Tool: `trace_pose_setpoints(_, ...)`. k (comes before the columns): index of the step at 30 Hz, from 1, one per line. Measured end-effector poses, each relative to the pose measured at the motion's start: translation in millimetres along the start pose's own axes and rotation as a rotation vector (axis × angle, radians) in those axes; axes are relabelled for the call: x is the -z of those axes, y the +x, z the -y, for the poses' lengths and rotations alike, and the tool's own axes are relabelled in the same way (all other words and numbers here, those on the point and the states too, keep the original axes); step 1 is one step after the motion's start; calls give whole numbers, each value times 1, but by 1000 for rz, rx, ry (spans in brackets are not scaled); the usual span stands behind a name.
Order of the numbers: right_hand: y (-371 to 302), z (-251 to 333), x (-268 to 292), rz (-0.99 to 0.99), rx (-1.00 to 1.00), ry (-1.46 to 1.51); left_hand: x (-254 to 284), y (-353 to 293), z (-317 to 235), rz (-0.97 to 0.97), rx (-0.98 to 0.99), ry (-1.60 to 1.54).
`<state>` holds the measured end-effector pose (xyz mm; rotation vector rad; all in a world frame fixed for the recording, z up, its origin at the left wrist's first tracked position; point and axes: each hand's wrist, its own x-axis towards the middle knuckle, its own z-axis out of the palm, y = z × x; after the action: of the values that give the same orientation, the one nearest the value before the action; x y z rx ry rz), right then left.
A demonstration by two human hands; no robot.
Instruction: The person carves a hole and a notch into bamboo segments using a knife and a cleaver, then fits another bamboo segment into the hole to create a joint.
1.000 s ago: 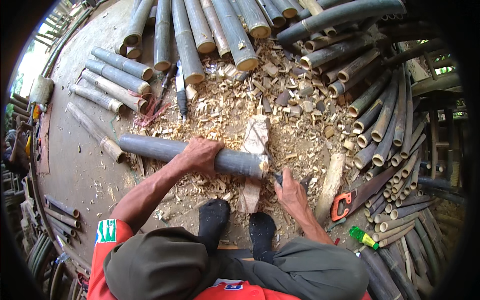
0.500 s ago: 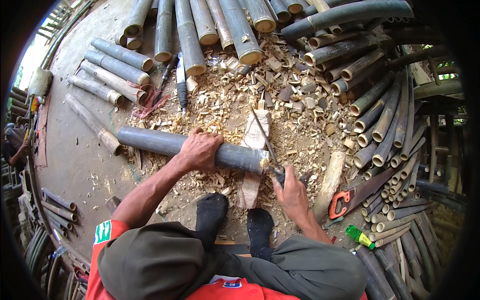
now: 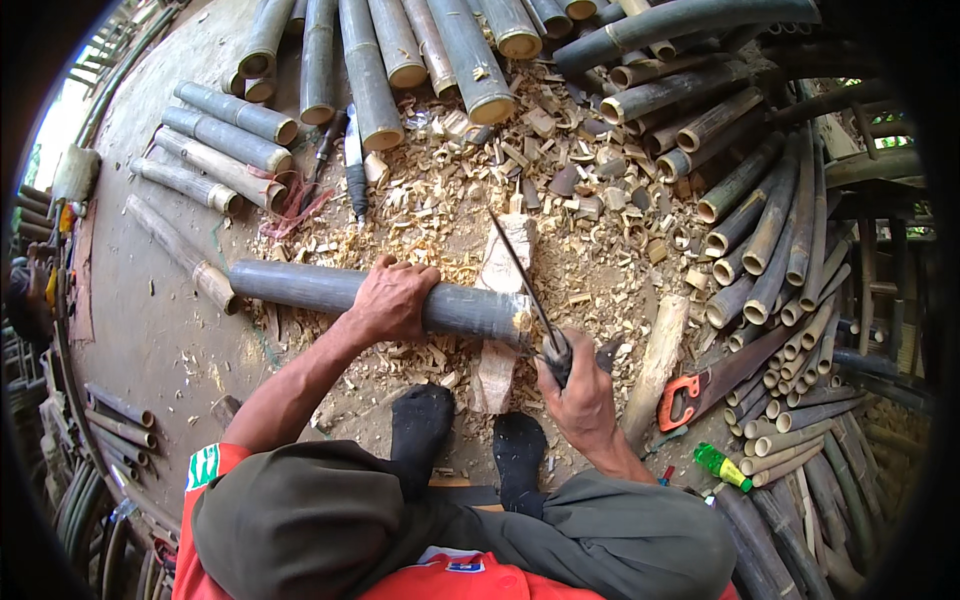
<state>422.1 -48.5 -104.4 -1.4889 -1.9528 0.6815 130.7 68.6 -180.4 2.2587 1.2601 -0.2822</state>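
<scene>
A thick dark bamboo pole [image 3: 290, 284] lies crosswise before me, its right end resting on a pale wooden block [image 3: 508, 262]. My left hand [image 3: 397, 300] is closed over the pole right of its middle. Fingers wrapped around a dark handle, my right hand [image 3: 582, 398] grips a long, narrow knife [image 3: 519, 262]. Its blade slants up and left, passing over or against the pole's right end; whether it touches cannot be told. The bark at that end looks scraped and pale.
Wood chips [image 3: 590, 250] cover the ground. Cut bamboo poles [image 3: 370, 80] are ranged at the far side, with more bamboo [image 3: 770, 230] stacked right. An orange-handled saw [image 3: 682, 402] and green bottle [image 3: 722, 467] lie right. A second blade [image 3: 355, 160] lies farther off.
The knife has swung left, its blade moving from beside the pole's right end to across it. My right hand has dropped slightly. My left hand keeps its grip on the pole.
</scene>
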Motion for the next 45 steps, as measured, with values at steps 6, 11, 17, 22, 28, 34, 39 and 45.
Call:
trace_pose_setpoints(6,-8,-48,-18,282,-338,-145,-2,4,-6,-76,-51,-26)
trace_pose_setpoints(11,1,-8,0,63,-56,-74,-7,1,2,-71,-21,-15)
trace_pose_setpoints(17,-10,-56,-22,280,-315,-216,2,4,-9,-18,-22,-35)
trace_pose_setpoints(22,4,-16,-6,142,-98,-107,-7,-6,1,-82,-3,-19)
trace_pose_setpoints(28,-6,-68,-24,283,-191,-284,-6,3,-7,-104,-20,-26)
trace_pose_setpoints(34,10,-16,-2,148,-54,-108,-13,-8,0,-200,-28,4)
trace_pose_setpoints(39,-11,-68,-21,233,-167,-203,-25,-5,-8,-266,-40,30)
trace_pose_setpoints(45,6,-21,-8,201,-166,-106,-26,-16,-1,-248,-12,10)
